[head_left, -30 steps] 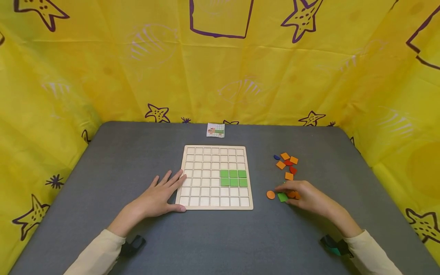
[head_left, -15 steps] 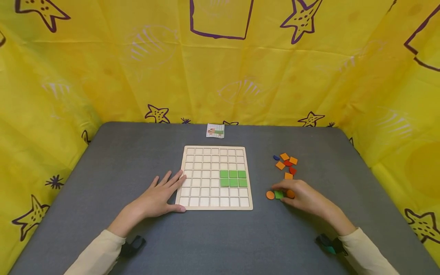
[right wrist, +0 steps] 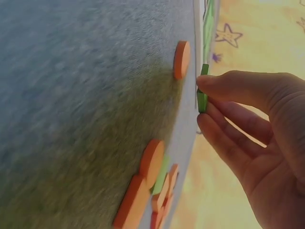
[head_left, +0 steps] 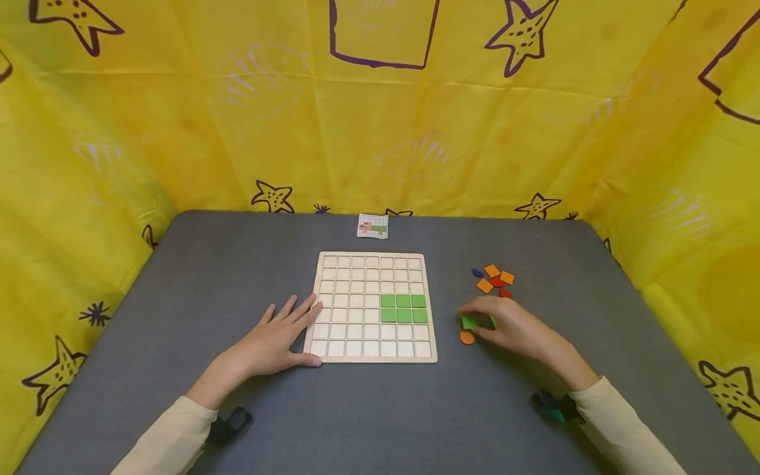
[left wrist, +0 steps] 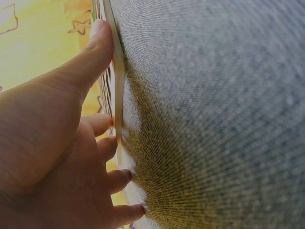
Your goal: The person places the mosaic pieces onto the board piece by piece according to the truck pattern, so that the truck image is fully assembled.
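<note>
A wooden grid board point(head_left: 380, 360) lies on the table, with two rows of green square tiles point(head_left: 403, 308) in its right-hand cells. My left hand point(head_left: 270, 346) is spread at the board's left side, fingertips on the frame and thumb at the near corner. In the left wrist view that thumb lies along the board's edge point(left wrist: 117, 86). Right of the board, my right hand point(head_left: 519, 330) pinches a green square tile point(right wrist: 202, 101) between thumb and fingers, raised above the table. Below it sits an orange round tile point(head_left: 467, 338). Another green tile point(right wrist: 162, 175) lies among orange pieces.
Several orange squares point(head_left: 491, 271), red pieces point(head_left: 497, 282) and a blue half-round piece point(head_left: 477, 272) are scattered beyond my right hand. A small printed card point(head_left: 373, 226) lies behind the board. Yellow patterned cloth point(head_left: 380, 119) rises around the grey table point(head_left: 237, 277).
My right hand has picked up the green tile from beside the orange round tile and moved left and away from me, toward the board. The left hand stays in place.
</note>
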Tool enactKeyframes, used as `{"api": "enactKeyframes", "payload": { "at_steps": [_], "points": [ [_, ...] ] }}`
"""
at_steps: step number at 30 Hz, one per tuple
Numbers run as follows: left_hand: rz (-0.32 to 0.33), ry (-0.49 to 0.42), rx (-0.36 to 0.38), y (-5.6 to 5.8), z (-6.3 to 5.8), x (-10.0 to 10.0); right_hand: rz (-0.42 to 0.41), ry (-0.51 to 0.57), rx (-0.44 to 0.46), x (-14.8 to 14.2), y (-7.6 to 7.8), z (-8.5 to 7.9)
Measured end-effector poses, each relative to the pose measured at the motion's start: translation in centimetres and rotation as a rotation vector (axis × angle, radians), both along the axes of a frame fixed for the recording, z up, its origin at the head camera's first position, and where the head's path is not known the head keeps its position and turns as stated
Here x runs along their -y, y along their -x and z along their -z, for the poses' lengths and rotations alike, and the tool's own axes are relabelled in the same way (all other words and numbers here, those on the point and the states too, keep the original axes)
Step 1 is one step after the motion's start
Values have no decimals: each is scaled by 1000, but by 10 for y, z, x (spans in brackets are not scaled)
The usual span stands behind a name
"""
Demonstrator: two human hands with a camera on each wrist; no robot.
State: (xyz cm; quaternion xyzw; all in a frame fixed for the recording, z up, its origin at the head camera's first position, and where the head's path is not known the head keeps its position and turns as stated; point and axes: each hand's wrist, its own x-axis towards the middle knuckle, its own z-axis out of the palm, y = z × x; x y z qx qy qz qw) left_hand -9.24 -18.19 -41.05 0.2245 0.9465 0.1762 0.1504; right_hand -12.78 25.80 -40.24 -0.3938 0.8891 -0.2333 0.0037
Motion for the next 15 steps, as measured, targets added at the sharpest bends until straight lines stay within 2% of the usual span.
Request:
{"api": "enactKeyframes", "payload": {
  "at_steps": [6, 15],
  "points": [
    [10, -7, -2, 0, 0, 1, 5, 5, -35, 10, 9, -3],
    [9, -4, -11, 0, -1, 1, 8, -15, 14, 33, 17, -5]
  ]
}}
